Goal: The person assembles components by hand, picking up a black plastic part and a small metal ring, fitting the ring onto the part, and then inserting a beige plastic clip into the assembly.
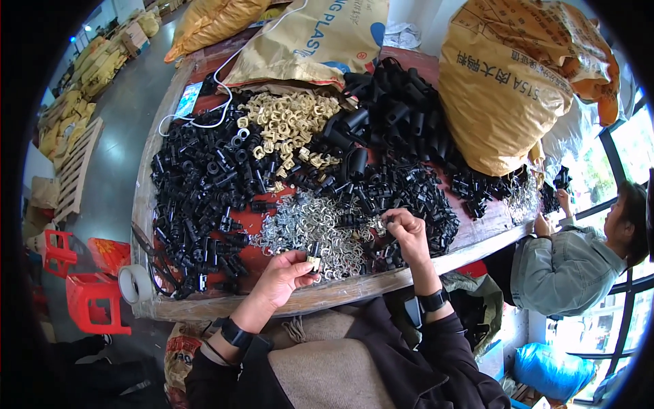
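Note:
My left hand (283, 278) is closed around a small black plastic fitting (314, 249) with a beige clip (314, 262) on it, held upright above the table's near edge. To the right, my right hand (411, 238) pinches at the edge of a pile; something small and dark shows at its fingertips, too small to name. Between and beyond the hands spreads a heap of silvery metal clips (310, 219). Black fittings (204, 180) are massed on the left, small black parts (426, 194) on the right. Beige clips (289, 123) lie farther back.
Black tubular caps (395, 112) are piled at the back. Large yellow sacks (507, 88) stand behind them. A phone (188, 100) with a white cable lies far left. A tape roll (135, 284) sits at the left corner, near red stools (95, 300). A co-worker (579, 255) works at the right end.

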A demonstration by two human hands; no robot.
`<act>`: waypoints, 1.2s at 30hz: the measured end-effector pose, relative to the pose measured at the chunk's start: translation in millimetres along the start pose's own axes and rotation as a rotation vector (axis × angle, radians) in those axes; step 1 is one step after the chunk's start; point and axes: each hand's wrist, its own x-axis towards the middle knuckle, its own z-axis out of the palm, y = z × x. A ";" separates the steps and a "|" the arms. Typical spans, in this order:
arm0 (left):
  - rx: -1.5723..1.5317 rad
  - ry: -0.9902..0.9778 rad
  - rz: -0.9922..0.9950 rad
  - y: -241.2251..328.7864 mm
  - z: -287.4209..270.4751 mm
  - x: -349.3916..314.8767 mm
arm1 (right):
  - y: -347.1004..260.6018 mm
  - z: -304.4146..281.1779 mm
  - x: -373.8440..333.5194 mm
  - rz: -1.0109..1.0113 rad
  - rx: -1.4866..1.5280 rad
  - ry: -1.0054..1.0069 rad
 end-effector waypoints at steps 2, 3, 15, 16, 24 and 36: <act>0.000 0.003 0.011 0.9 2.6 -1.0 | -1.0 10.3 -2.5 -0.009 0.022 -0.038; 0.002 0.000 0.014 1.4 3.3 -1.0 | -1.2 15.3 -3.3 -0.014 0.042 -0.065; -0.043 0.036 0.038 2.3 -9.8 -2.0 | -9.2 69.4 -2.2 -0.170 -0.012 -0.257; -0.049 0.039 0.039 2.7 -10.6 -1.8 | -9.5 71.6 -2.4 -0.162 -0.008 -0.273; -0.048 0.058 0.043 3.2 -11.5 -3.8 | -6.9 82.0 -11.4 0.057 0.129 -0.345; -0.017 0.017 0.038 -0.6 -4.7 -8.2 | -26.7 84.6 -15.5 -0.138 0.139 -0.590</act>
